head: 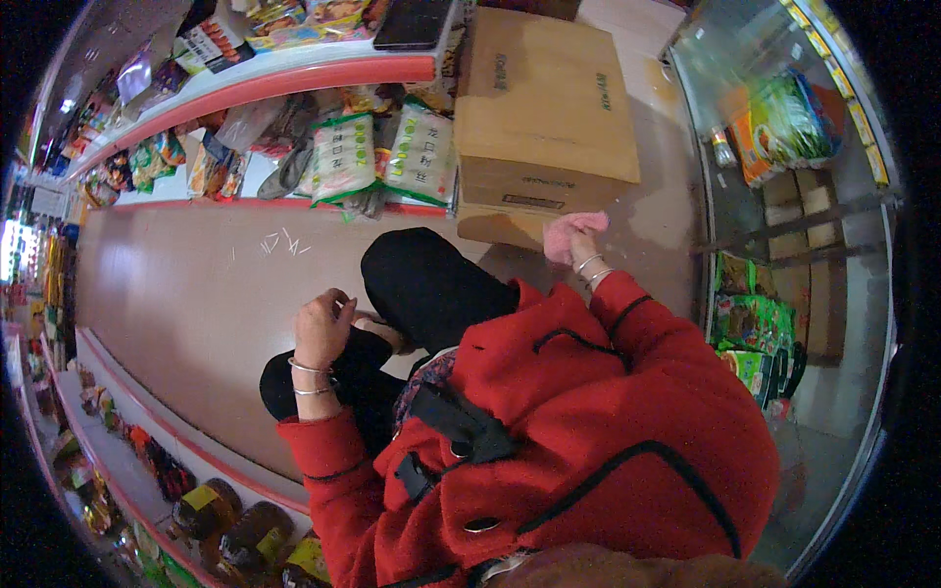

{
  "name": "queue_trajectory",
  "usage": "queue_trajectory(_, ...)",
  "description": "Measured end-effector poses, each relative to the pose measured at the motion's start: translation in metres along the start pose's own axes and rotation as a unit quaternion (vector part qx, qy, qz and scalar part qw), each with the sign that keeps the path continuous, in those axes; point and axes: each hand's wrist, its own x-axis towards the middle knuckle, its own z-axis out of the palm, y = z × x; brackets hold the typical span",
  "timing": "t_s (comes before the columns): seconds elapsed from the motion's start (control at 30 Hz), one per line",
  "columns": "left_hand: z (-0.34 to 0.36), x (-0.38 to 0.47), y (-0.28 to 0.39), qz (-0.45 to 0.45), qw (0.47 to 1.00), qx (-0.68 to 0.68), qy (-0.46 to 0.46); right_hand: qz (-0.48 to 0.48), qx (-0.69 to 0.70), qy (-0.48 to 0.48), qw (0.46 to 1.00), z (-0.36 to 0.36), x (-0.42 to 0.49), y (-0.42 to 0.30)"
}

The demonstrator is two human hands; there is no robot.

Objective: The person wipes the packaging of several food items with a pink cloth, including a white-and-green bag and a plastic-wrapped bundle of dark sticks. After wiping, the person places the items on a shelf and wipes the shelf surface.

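Observation:
A crumpled pink cloth is gripped in my right hand, just off the lower right corner of a large cardboard box. The box stands on the floor and bears printed writing. My left hand hangs over my bent left leg, fingers loosely curled and apart from the thumb. Nothing shows in it, though part of the palm is hidden. Both wrists wear silvery bangles. My black-trousered knee rises between the hands as I squat.
Ahead, a red-edged shelf holds snack packets and white printed bags. Thin white slivers lie on the tiled floor. On the right stands a glass case with packaged goods. Large capped jars line the lower-left shelf.

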Motion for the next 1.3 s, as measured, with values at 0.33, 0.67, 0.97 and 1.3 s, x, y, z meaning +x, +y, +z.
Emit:
queue_trajectory(0.33, -0.006, -0.014, -0.011, -0.018, 1.000, 0.005, 0.003, 0.082, 0.027, -0.200, 0.976, 0.173, 0.013, 0.023)
queue_trajectory(0.67, -0.008, -0.021, 0.004, -0.009, 1.000, 0.011, 0.002, 0.049, 0.018, -0.244, 0.968, 0.151, 0.014, 0.012)
queue_trajectory(0.97, -0.015, -0.024, -0.002, 0.033, 0.999, 0.000, 0.036, 0.045, 0.009, -0.016, 0.999, -0.077, 0.049, 0.005)
queue_trajectory(1.3, -0.014, -0.013, 0.000, 0.059, 0.995, -0.053, 0.065, -0.282, -0.146, 0.353, 0.880, -0.181, 0.039, -0.147)
